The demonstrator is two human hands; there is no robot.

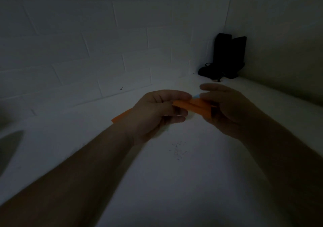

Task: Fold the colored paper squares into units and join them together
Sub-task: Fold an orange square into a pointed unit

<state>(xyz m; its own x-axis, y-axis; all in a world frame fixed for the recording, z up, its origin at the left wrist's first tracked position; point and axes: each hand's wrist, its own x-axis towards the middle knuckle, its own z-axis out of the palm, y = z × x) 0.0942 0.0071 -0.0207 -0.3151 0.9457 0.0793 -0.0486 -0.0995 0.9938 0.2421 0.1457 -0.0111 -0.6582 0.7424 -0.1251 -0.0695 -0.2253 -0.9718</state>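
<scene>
The scene is dim. A folded orange paper unit [194,107] is held in the air between both hands, above a white surface [174,174]. My left hand [157,111] grips its left end, with the thumb on top and the fingers curled beneath. My right hand [225,107] holds the right end, fingers wrapped round it. A small bit of light blue paper [196,96] shows between the two thumbs. Another orange paper corner [120,117] sticks out to the left behind my left wrist.
A painted block wall [87,52] rises behind the white surface and meets a side wall at the right. A black object [225,57] stands in that far corner. Small dark specks [178,150] dot the surface below my hands.
</scene>
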